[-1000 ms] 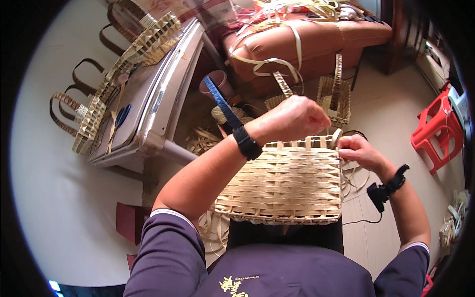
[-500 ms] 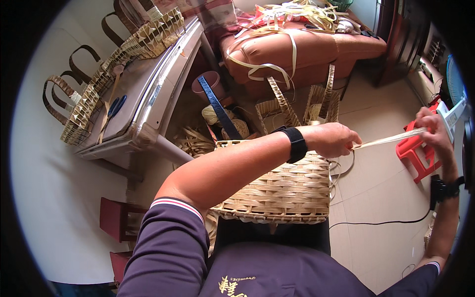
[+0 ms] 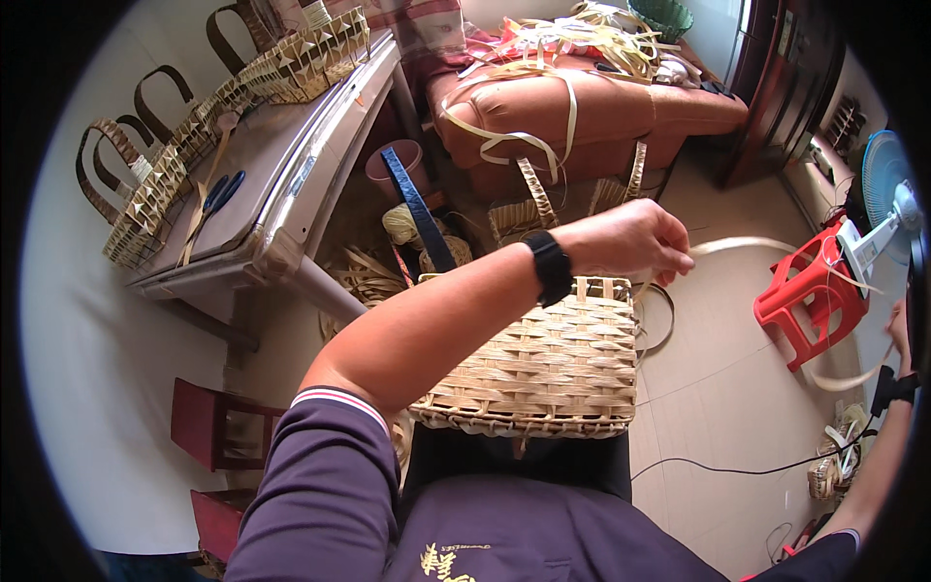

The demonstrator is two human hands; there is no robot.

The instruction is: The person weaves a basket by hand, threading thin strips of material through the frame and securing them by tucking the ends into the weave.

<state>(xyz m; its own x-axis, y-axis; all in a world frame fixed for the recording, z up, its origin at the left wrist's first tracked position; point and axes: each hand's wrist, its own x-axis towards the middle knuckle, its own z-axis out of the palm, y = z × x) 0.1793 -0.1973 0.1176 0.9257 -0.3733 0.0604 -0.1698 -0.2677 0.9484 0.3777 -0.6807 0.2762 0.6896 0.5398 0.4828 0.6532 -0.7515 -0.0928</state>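
Note:
A pale, flat weaving strip (image 3: pixel 742 242) runs from the fingertips of my left hand (image 3: pixel 635 242), which is pinched closed on it. It bows out over the floor to the right and curls back low near my right hand (image 3: pixel 902 335), at the right rim of the view. That hand is partly cut off, its fingers bent around the strip as far as they show. Below my left forearm, a tan woven basket (image 3: pixel 543 373) rests at my lap, its near rim toward me. My forearm covers part of its left and far side.
A red plastic stool (image 3: pixel 819 291) stands at right beside a blue fan (image 3: pixel 887 184). At left, a table (image 3: pixel 291 184) bears handled baskets and scissors (image 3: pixel 225 191). Loose strips cover the brown sofa (image 3: pixel 543 97). A black cord (image 3: pixel 718 469) crosses the floor.
My right hand has gone down and outward to the right rim. The strip, stretched straight between my hands before, now hangs in a loose curve. My left hand keeps its pinch.

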